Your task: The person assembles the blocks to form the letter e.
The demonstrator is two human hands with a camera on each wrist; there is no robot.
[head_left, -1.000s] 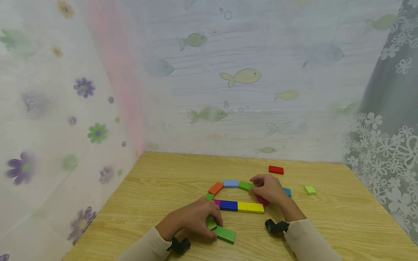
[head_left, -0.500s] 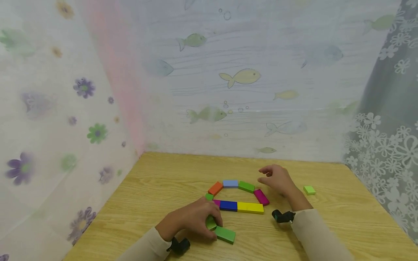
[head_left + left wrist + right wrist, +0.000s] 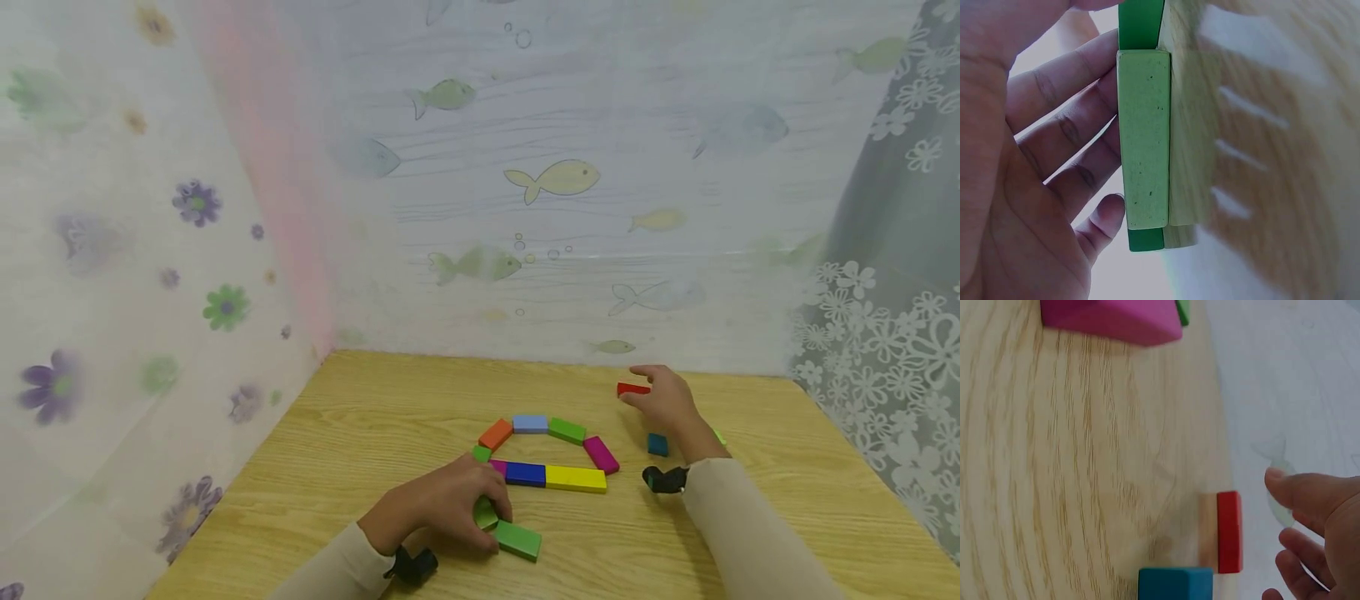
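Note:
In the head view, my left hand (image 3: 453,500) rests beside a run of green blocks at the near left. Its fingertips lie against the side of a light green block (image 3: 1144,137) in the left wrist view, with darker green blocks at both its ends. Behind the drawn shape, my right hand (image 3: 670,404) reaches toward a red block (image 3: 632,389) at the back. Thumb and index finger are spread about it in the head view. The right wrist view shows the thumb apart from the red block (image 3: 1230,532). A teal block (image 3: 1175,582) lies close by.
An arch of blocks holds orange (image 3: 496,434), light blue (image 3: 530,424), green (image 3: 567,431) and magenta (image 3: 602,454) pieces. Dark blue (image 3: 526,474) and yellow (image 3: 576,478) blocks run below it. A lime block (image 3: 721,437) is mostly hidden behind the right wrist.
My right hand has left the magenta block and moved back and to the right, up to the red block. The teal block has come into view. My left hand has stayed in place.

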